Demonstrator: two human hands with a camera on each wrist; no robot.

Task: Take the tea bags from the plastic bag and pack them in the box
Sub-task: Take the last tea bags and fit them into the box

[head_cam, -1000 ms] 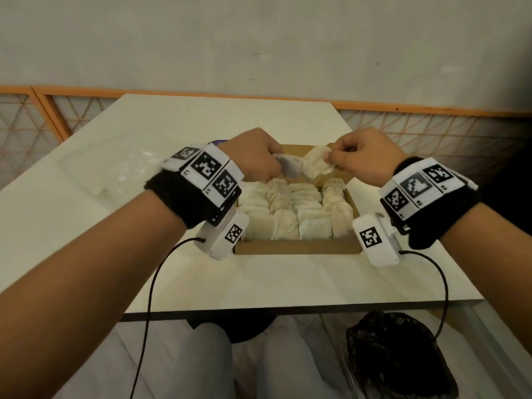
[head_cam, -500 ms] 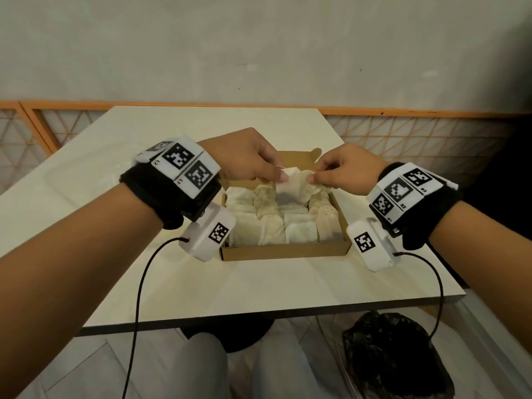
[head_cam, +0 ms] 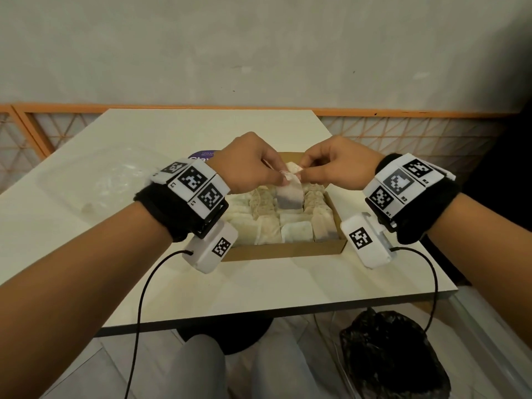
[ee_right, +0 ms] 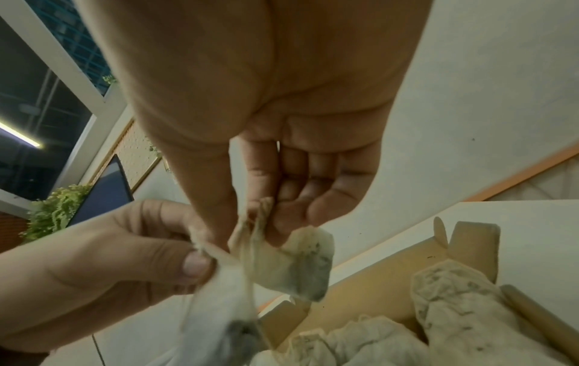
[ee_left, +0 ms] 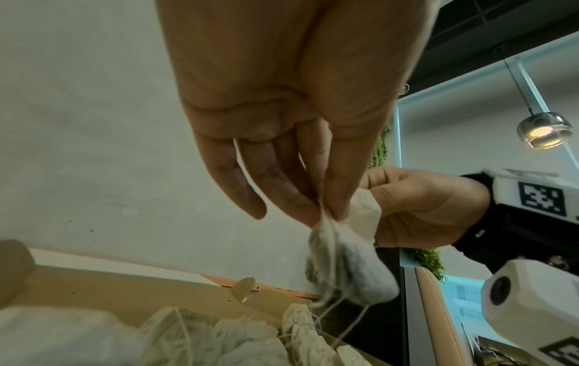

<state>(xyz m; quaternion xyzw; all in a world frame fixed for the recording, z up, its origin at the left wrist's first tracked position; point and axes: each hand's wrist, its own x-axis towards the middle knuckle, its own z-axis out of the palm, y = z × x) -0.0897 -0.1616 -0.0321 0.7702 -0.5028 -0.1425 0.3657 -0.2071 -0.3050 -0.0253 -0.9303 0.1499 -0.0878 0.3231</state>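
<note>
A brown cardboard box sits mid-table with several pale tea bags packed in rows. Both hands hover over its far half. My left hand pinches the top of one tea bag, which hangs down above the rows. In the left wrist view the same tea bag dangles from thumb and finger with loose strings. My right hand pinches a second tea bag right beside it; the right wrist view shows this tea bag between its fingertips. A clear plastic bag lies flat at the left.
A purple label peeks out behind my left hand. The box's back flap stands up. The white table's front edge is close, with a black bin bag on the floor below right. An orange lattice rail runs behind.
The two tea bags, bunched together between my hands a second ago, have come apart. One now hangs from my left fingers while the right keeps the other. Both hands stay over the box.
</note>
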